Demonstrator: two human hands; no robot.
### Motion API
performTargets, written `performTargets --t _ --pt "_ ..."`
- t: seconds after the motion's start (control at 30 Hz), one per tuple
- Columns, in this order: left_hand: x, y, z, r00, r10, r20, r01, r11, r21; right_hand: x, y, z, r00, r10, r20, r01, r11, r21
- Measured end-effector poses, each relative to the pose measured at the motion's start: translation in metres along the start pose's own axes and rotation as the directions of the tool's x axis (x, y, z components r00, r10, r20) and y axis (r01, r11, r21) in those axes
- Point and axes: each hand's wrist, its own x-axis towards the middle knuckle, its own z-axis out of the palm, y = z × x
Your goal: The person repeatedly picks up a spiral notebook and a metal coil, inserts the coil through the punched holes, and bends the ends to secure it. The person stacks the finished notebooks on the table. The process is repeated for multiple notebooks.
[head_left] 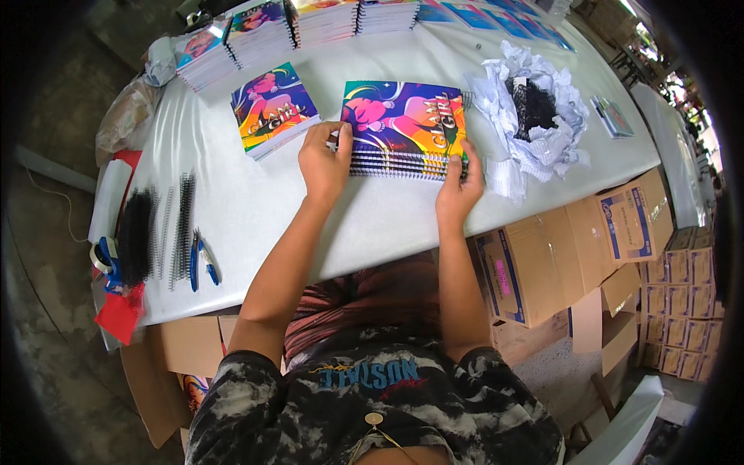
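Note:
A stack of spiral notebooks (403, 120) with a bright cover lies before me, its bound edges turned toward my body. My left hand (327, 159) is closed on the stack's left side, thumb near the top cover. On the near right corner, my right hand (460, 182) grips the same stack, thumb by the coils. The undersides of both hands' grips are hidden. Just left of my left hand sits another pile with the same kind of cover (273, 107), its near edge showing loose white pages without a visible coil.
Finished-looking notebook stacks (325, 23) line the far edge. Crumpled white paper (496, 93) surrounds black coils (535, 108) at right. Black binding coils (139, 232), pliers (194, 260), a blue-white pen-like tool (208, 262) and a tape dispenser (108, 260) lie left. Cardboard boxes (542, 256) stand below the table.

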Motion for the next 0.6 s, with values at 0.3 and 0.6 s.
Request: performTargets --t 0.3,0.6 --pt "0.041 -0.026 -0.035 0.942 0.333 0.036 -0.314 0.842 0.438 -0.006 0.001 -0.004 0.992 -0.122 -0.022 0.119 0.987 -0.104" --pt "0.071 -0.07 -0.098 0.852 0.029 0.523 -0.408 0.663 0.628 -0.011 -0.011 -0.008 0.97 -0.243 -0.001 0.231 0.924 -0.306"
